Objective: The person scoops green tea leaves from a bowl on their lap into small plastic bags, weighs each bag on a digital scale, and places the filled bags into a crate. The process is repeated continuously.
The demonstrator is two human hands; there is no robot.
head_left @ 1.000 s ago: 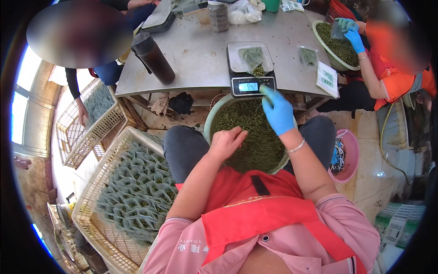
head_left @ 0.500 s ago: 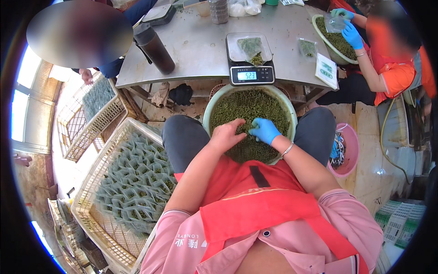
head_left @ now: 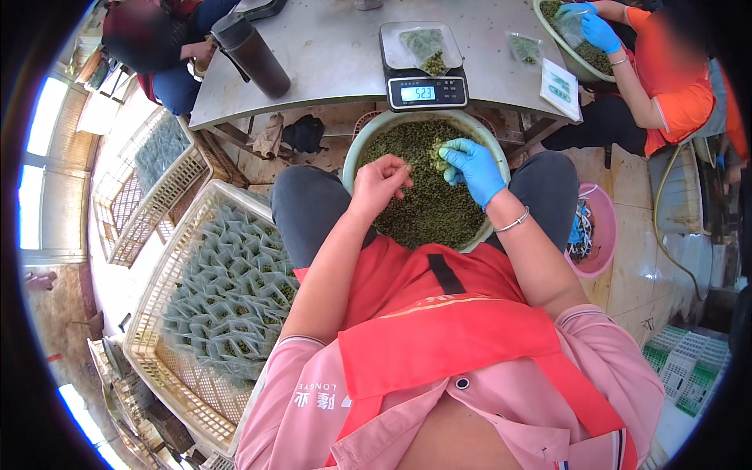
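Observation:
A wide pale-green basin (head_left: 354, 153) between my knees is filled with small green peppercorn-like berries (head_left: 423, 215). Above them, my gloved right hand (head_left: 475, 166) pinches a clump of green berries (head_left: 439, 159) between thumb and fingers. My bare left hand (head_left: 381, 188) is raised over the basin's left half, fingers curled together; a small bit shows at the fingertips, too small to name. Just beyond the basin, a digital scale (head_left: 427, 92) stands at the table edge. An open clear bag (head_left: 423, 47) of berries lies on its pan.
Left of my legs sits a cream plastic crate (head_left: 145, 333) packed with filled bags; another crate (head_left: 125, 251) is behind it. A dark flask (head_left: 252, 59) stands on the metal table (head_left: 337, 59). On the right are a pink basin (head_left: 601, 227) and a co-worker's gloved hands (head_left: 599, 31).
My hands have come up out of the berries and moved apart, the right one lifting a clump. The view has shifted slightly. The person at far left has moved in to the table.

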